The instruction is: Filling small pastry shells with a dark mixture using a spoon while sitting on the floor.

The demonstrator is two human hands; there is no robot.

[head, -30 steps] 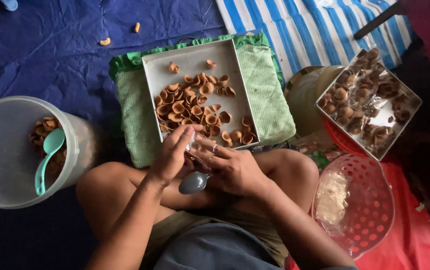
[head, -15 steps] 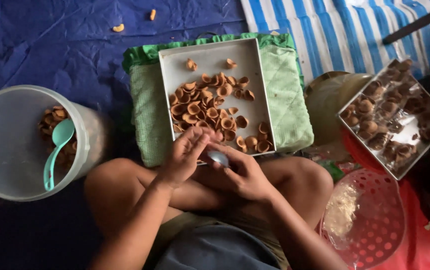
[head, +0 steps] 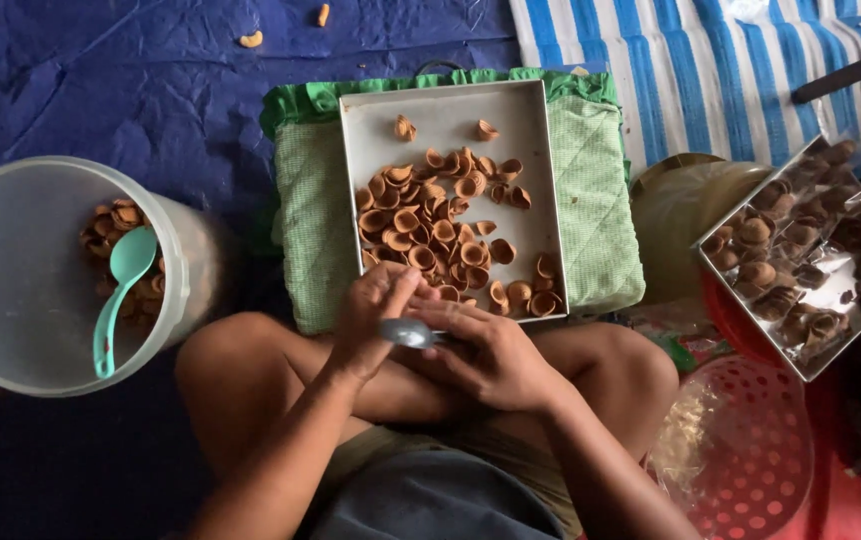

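Observation:
I sit cross-legged with both hands over my lap, at the near edge of a white tray (head: pixel 365 120) that holds several brown half shells (head: pixel 430 225). My right hand (head: pixel 495 360) grips the handle of a metal spoon (head: pixel 405 333); the spoon's bowl points left. My left hand (head: pixel 375 315) curls over the spoon's bowl with thumb and fingertips pinched together. What lies between those fingers is hidden. The tray rests on a green cloth pad (head: pixel 595 200).
A clear plastic bucket (head: pixel 10 290) at left holds shells and a teal spoon (head: pixel 120 285). At right stand a metal tray of whole shells (head: pixel 800 260), a yellowish bowl (head: pixel 680 210) and a red perforated basket (head: pixel 750 450). Two loose nut pieces (head: pixel 250 40) lie on the blue tarp.
The spoon came up from below my hands to between them. My hands shifted a little toward the tray's near edge.

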